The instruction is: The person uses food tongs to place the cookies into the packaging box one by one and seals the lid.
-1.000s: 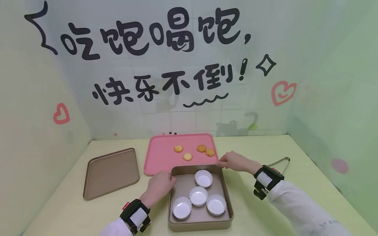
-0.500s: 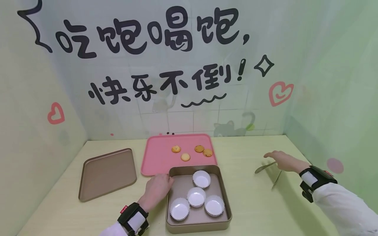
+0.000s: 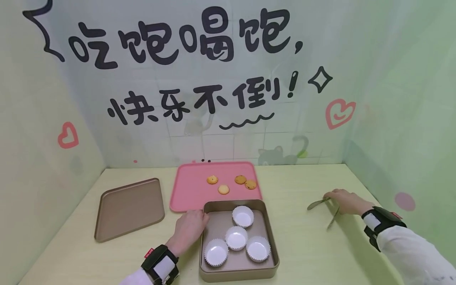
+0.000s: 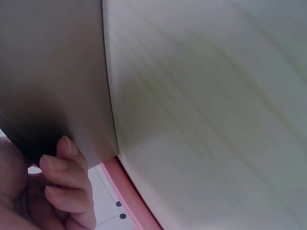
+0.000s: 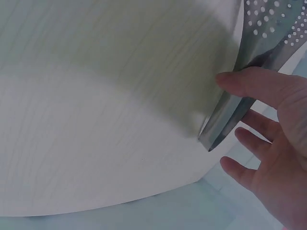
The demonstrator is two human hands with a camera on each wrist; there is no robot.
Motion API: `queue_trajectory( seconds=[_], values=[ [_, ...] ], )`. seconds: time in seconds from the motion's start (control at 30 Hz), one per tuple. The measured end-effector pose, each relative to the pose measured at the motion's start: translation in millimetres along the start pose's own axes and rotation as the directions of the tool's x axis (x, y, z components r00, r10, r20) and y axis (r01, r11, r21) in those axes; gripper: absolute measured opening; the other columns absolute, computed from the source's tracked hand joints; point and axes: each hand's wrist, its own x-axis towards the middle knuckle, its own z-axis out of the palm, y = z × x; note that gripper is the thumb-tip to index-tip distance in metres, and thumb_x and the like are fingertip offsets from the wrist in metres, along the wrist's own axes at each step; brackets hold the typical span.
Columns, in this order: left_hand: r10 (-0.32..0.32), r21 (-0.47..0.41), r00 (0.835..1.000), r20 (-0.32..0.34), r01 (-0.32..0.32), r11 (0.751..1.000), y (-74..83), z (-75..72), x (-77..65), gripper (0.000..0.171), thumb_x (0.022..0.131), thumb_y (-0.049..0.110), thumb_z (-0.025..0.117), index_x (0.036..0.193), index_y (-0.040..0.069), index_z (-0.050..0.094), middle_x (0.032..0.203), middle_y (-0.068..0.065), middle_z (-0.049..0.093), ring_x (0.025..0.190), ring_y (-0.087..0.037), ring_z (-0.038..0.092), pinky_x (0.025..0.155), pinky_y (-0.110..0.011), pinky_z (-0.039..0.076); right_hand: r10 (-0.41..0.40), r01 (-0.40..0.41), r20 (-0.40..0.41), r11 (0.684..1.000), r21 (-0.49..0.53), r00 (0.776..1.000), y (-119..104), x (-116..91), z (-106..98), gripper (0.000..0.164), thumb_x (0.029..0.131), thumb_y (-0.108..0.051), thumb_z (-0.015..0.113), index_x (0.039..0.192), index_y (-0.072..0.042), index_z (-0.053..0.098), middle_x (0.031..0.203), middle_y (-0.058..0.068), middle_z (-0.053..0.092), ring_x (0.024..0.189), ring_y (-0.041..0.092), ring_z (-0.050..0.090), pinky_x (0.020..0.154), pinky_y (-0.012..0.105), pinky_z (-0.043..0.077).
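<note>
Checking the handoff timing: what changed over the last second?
Right hand let go of the far right corner of the baking pan, moved right and came down to the metal tongs; thumb and fingers straddle them, firm grip unclear. Unchanged: left hand on the pan's left side, four white cups inside, cookies on the pink tray.

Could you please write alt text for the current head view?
A person's left hand grips a brown pan holding four white fluted cups, while their right hand is at metal tongs. Behind the pan lies a pink tray with four cookies; a flat brown tray lies left.
</note>
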Motion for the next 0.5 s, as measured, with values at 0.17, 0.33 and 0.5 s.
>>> queue_trajectory(
  seconds=[0.17, 0.33, 0.5],
  values=[
    [0.009, 0.011, 1.000, -0.003, -0.009, 1.000, -0.1, -1.4, 0.1, 0.039, 0.090, 0.008, 0.056, 0.056, 0.014, 0.038, 0.054, 0.003, 0.032, 0.049, -0.014, 0.040, 0.040, -0.033, 0.038, -0.039, 0.038, -0.033, 0.999, -0.033, 0.999, -3, 2, 1, 0.045, 0.068, -0.005, 0.084, 0.108, 0.002, 0.065, 0.095, 0.015, 0.061, 0.088, 0.039, 0.059, 0.066, 0.051, 0.050],
    [-0.007, 0.005, 1.000, 0.002, 0.007, 1.000, -0.1, -2.4, -0.3, 0.037, 0.090, 0.009, 0.056, 0.057, 0.014, 0.040, 0.053, 0.002, 0.034, 0.049, -0.015, 0.041, 0.041, -0.034, 0.039, -0.062, 0.061, -0.049, 0.998, -0.017, 0.997, -8, 5, 1, 0.045, 0.071, -0.020, 0.085, 0.104, 0.003, 0.065, 0.092, 0.009, 0.061, 0.083, 0.030, 0.058, 0.068, 0.048, 0.049],
    [0.001, 0.005, 1.000, 0.001, -0.001, 1.000, -0.4, -1.9, -0.4, 0.035, 0.090, 0.009, 0.056, 0.059, 0.012, 0.043, 0.053, 0.001, 0.036, 0.049, -0.016, 0.044, 0.041, -0.035, 0.040, -0.091, 0.094, -0.068, 0.995, 0.040, 0.994, -14, 11, 1, 0.038, 0.077, -0.021, 0.081, 0.100, 0.003, 0.062, 0.086, 0.004, 0.062, 0.077, 0.021, 0.059, 0.068, 0.040, 0.049]
  ],
)
